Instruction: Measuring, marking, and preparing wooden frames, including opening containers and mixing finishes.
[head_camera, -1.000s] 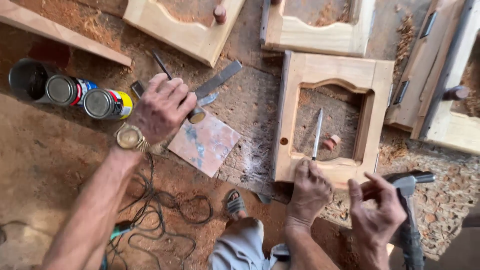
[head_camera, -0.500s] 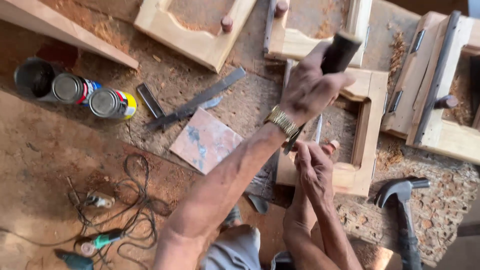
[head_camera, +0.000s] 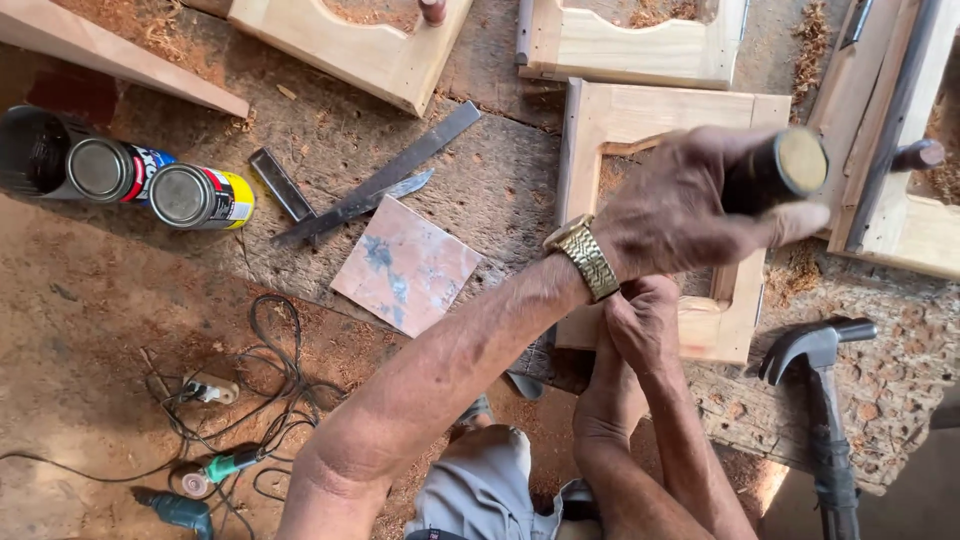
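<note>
Up swings the left hand (head_camera: 690, 215), fist wrapped around a dark mallet (head_camera: 775, 172); right hand (head_camera: 645, 325) pinches something hidden. Strike squarely over the wooden frame (head_camera: 660, 110).

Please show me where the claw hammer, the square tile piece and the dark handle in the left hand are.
Claw hammer (head_camera: 815, 350): head view, on its metal head.
Square tile piece (head_camera: 405, 263): head view, on the middle of its face.
Dark handle (head_camera: 775, 170): head view, on the end sticking out of the left hand (head_camera: 690, 205).
</note>
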